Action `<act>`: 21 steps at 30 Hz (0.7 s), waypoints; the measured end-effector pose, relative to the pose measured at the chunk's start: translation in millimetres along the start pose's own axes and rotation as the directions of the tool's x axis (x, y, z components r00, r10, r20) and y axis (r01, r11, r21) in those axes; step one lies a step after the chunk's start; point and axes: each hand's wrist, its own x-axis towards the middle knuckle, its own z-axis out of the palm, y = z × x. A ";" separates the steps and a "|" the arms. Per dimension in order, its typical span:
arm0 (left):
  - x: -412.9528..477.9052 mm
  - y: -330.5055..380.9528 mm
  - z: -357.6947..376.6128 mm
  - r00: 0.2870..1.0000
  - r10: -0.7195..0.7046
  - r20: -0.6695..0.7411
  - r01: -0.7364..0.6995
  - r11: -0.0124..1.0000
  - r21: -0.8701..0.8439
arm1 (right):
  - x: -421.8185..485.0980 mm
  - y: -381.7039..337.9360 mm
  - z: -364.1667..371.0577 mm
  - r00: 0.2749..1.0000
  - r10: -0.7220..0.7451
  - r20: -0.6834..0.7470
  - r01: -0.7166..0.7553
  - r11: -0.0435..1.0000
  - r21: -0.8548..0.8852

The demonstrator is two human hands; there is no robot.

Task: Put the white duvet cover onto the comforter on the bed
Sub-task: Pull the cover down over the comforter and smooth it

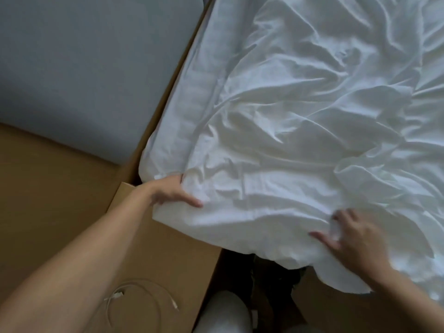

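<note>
Two hands (171, 192) (355, 233) on one duvet cover (300, 116)

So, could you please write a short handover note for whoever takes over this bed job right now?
Left hand: gripping the near-left corner of the white duvet cover, thumb on top of the cloth.
Right hand: pinching a bunch of fabric along the near edge, which overhangs the bed.
Cover lies spread and wrinkled over the bed; the striped edge of the comforter shows along the left side.
A white cable lies on the wooden surface at lower left.
Left to do: square the corners and smooth the cover. Whether the comforter is fully inside cannot be told.
</note>
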 end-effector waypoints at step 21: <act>-43.1 -79.9 76.1 0.966 0.232 -0.112 -0.256 0.909 -0.328 | 61.0 -114.5 32.7 0.998 -0.005 -0.060 0.017 0.981 0.193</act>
